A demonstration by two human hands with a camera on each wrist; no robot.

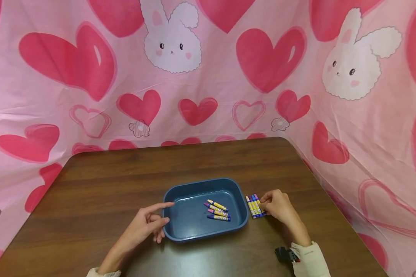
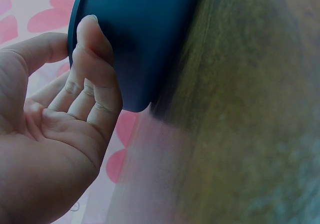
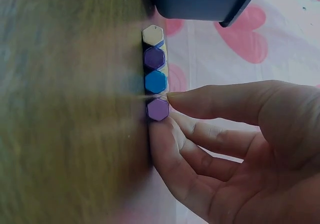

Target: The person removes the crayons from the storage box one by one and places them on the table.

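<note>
A dark blue tray (image 1: 201,234) stands on the table, with several yellow-wrapped crayons (image 1: 218,218) lying together inside it. The left hand (image 1: 145,223) holds the tray's left edge; in the left wrist view its thumb meets the rim and other fingers (image 2: 95,73) lie along the outer wall. Right of the tray, more crayons lie side by side in a row. The right hand (image 1: 279,206) is at the row's right end. In the right wrist view its thumb and fingers pinch the light purple crayon (image 3: 158,109), beside a blue crayon (image 3: 155,82), a dark purple one and a cream one.
The brown wooden table (image 1: 124,177) extends behind and to both sides of the tray. A pink cloth (image 1: 208,84) with hearts and rabbits hangs around its back and sides. A small black device (image 1: 285,255) sits at the right wrist.
</note>
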